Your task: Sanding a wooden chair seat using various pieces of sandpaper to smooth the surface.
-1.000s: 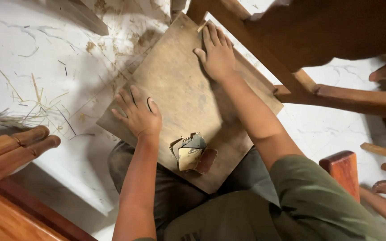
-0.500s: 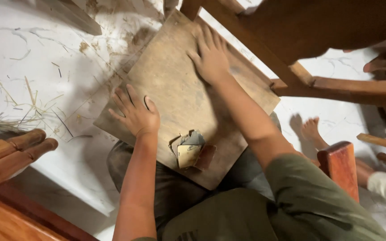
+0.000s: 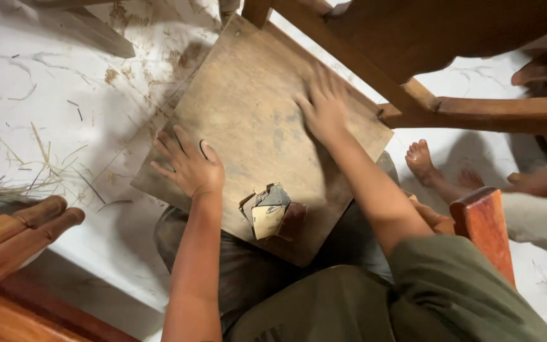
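Note:
A worn square wooden board (image 3: 248,107) rests tilted across my lap. My left hand (image 3: 188,163) lies flat on its left edge, fingers spread, holding nothing. My right hand (image 3: 324,107) presses palm-down on the board's right part, blurred with motion. Whether something is under its palm I cannot see. Folded pieces of sandpaper (image 3: 272,212) lie on the board's near corner, between my forearms and untouched by either hand.
A brown wooden chair frame (image 3: 425,95) crosses above the board at the upper right. A reddish wooden post (image 3: 484,221) stands by my right arm. Another person's bare feet (image 3: 420,159) rest on the white marble floor (image 3: 39,69), strewn with straw and dust. Turned wooden legs (image 3: 14,231) lie at the left.
My right hand has slid from the board's far corner down and to the right along its surface. Another person's feet have come into view at the right. My left hand stays put.

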